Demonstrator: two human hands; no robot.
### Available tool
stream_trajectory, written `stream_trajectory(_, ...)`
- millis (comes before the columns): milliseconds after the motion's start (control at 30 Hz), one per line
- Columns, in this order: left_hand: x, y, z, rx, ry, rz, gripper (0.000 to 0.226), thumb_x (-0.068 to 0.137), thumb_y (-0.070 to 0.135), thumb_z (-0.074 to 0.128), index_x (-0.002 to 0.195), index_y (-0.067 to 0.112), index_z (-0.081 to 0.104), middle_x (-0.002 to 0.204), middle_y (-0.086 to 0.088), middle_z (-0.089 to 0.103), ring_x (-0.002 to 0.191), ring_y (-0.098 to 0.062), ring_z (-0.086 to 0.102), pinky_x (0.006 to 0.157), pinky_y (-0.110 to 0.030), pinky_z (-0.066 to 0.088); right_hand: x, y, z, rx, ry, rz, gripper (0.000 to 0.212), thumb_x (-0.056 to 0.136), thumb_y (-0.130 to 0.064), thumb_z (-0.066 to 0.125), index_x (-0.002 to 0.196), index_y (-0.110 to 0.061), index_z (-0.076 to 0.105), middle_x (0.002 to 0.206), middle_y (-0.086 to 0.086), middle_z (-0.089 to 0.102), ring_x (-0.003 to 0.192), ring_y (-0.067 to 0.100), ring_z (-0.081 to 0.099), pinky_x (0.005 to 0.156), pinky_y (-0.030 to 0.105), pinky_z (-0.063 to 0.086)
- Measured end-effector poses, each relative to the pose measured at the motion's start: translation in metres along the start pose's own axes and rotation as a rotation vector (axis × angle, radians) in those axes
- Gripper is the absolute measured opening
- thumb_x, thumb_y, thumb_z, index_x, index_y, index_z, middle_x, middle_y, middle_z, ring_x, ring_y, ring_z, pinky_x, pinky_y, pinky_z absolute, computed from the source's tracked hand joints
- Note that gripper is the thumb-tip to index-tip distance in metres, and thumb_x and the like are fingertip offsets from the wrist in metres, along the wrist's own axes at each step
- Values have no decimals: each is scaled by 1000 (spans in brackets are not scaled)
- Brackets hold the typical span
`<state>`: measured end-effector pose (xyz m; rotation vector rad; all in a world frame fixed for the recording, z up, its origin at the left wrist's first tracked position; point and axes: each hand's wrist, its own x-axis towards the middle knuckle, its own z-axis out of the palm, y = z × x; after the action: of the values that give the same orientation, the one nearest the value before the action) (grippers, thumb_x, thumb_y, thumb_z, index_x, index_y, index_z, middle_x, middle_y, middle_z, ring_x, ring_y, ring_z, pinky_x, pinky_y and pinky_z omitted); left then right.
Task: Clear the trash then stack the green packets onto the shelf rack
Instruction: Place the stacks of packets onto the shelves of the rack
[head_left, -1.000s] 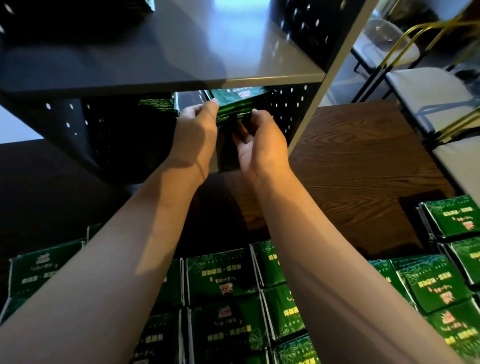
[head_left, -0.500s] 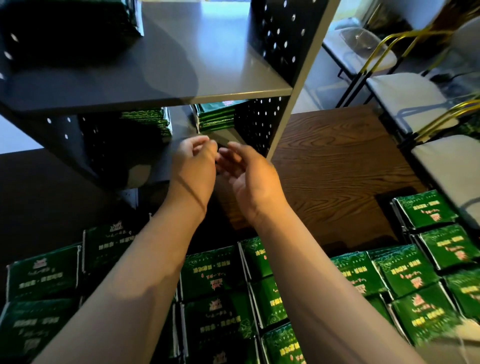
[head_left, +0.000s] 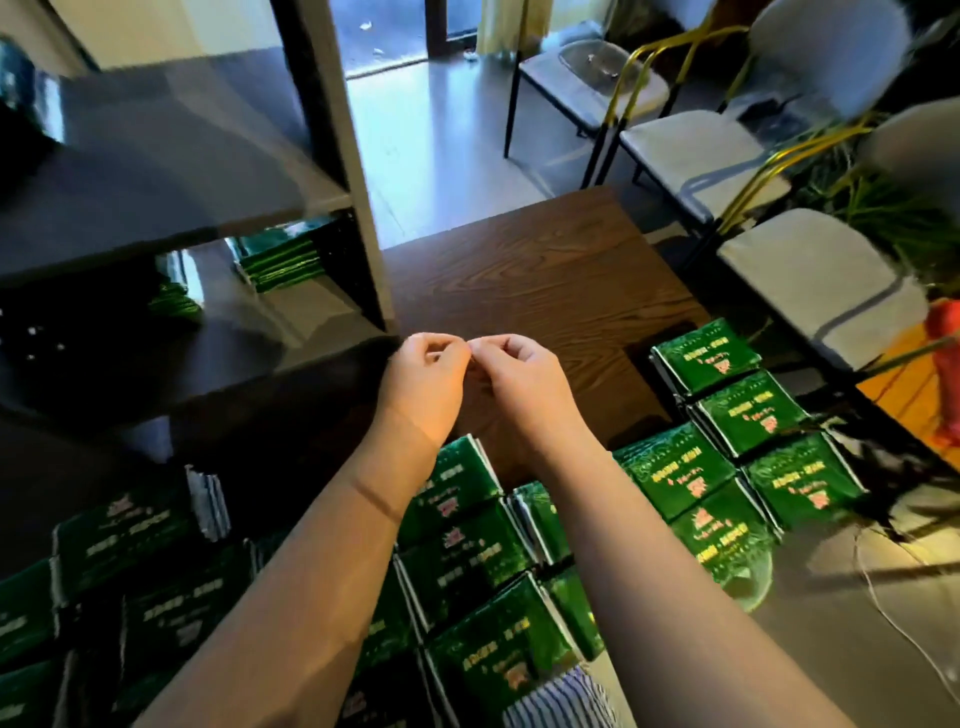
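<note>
Green packets (head_left: 470, 558) lie flat and label-up in close rows across the near part of the counter (head_left: 524, 291), with a second block (head_left: 727, 410) off to the right. Laid edge to edge like this, each can probably be lifted without disturbing its neighbours. A small stack (head_left: 280, 260) of them already sits on the lower level of the shelf rack (head_left: 358, 218), close to its right wall, likely to leave room beside it for more. They are glossy dark-green foil pouches with pale lettering, a reddish mark and silvery crimped edges. I would judge them thin and slippery, so best carried a few at a time.

The left hand (head_left: 423, 376) and right hand (head_left: 522, 382) hover over bare wood just in front of the rack, between the shelf and the rows. The grip of each is together, fingers curled, and the 2 sets of fingertips touch. Nothing shows between them, though something tiny could hide there.
</note>
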<state>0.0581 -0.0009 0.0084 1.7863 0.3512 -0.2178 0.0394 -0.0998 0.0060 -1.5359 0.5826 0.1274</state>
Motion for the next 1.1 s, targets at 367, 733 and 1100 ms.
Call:
stream_trajectory(367,-4,17,166,1,-243,-282,9,94,26,62,102,25,65,102,-2,68,97,-19,65,94,-43,55,81,-12,-179,-211,249,-8,13,86,-15,68,99,-14,68,94,5,70,86,22,68,81,37,56)
stream_trajectory(733,24,-13,281,-83,-335,-589,83,56,29,81,130,10,47,125,-10,58,119,-26,55,107,-48,44,159,-1,-301,-892,33,284,79,87,-36,74,149,-5,37,151,16,45,136,32,46,106,37,40)
stream_trajectory(1100,41,-33,293,-122,-244,-560,13,74,-2,75,80,3,64,91,-13,60,86,-25,57,86,-41,51,177,13,-304,-735,-49,292,56,76,-29,84,122,-7,61,117,2,65,100,20,61,80,30,45)
